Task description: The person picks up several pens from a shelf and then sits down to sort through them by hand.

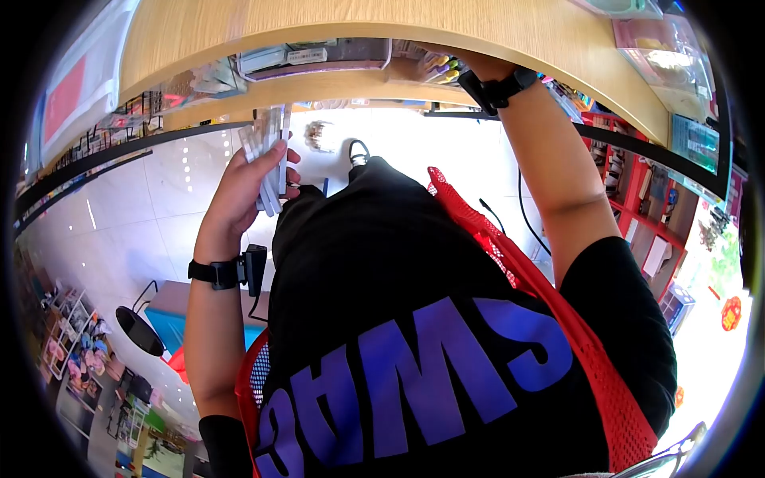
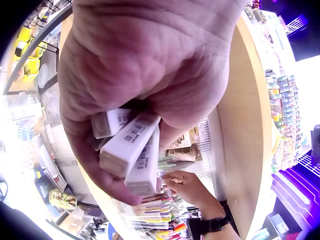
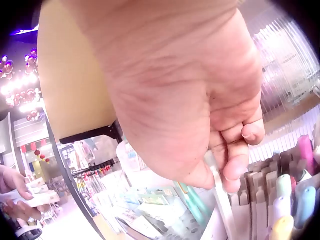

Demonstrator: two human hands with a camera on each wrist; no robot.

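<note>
My left hand (image 1: 235, 191) grips several slim white boxes (image 2: 131, 142) in front of the shelf. Their ends carry barcodes and fan out slightly below the palm in the left wrist view. My right hand (image 3: 185, 110) reaches in under the wooden shelf board, which partly hides it in the head view. Between its thumb and fingers it pinches a slim white strip-like piece (image 3: 222, 202), whose lower end stands among a row of thin upright brownish packs (image 3: 257, 202). Pastel-capped pens (image 3: 282, 187) stand close to the right of these packs.
The wooden shelf board (image 1: 335, 17) overhangs the reaching arm. A clear bin (image 1: 315, 60) of packages sits left of the right hand. Clear containers (image 1: 665, 64) stand on top at the right. A red rack (image 1: 649, 207) is farther right, and a stool-like blue box (image 1: 167, 315) behind the left arm.
</note>
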